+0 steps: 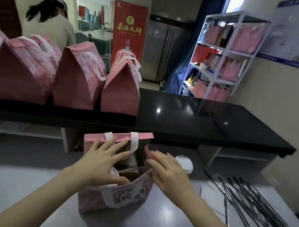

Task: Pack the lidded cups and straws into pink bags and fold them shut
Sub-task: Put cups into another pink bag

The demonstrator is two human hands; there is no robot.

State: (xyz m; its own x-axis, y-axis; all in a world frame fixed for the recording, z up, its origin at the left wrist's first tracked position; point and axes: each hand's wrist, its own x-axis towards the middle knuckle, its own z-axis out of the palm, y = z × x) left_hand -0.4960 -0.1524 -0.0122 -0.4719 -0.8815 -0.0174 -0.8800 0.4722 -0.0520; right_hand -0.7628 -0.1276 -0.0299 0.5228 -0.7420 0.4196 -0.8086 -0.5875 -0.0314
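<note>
Okay, I'm looking down at the open pink bag [119, 201]. It stands upright on the grey table [21, 183], right in the middle of my view, with its mouth wide and its back flap up. Both hands are at that mouth, one on each side.

The left hand [102, 163] reaches over the left part of the opening. Its fingers are spread and fairly straight, and the thumb is down by the near wall. It isn't wrapped round anything that I can make out. The right hand [168, 173] lies along the bag's right edge with the fingers stretched out, their tips touching the pink side fold. Again, that reads as a flat touch rather than a clench. The hands are apart, with the opening between them.

Down inside I see a white lid [114, 171], low on the left and half hidden under the left hand. A second lidded cup [185, 163] sits on the table just beside the bag, past the right hand. The dark straws [256, 206] lie in a loose heap well off to the right.

On the black counter [199, 117] behind, three folded bags [79, 82] stand in a row on the left. Another person [51, 23] is beyond them, and a white shelf [224, 53] on the right holds more pink bags.
</note>
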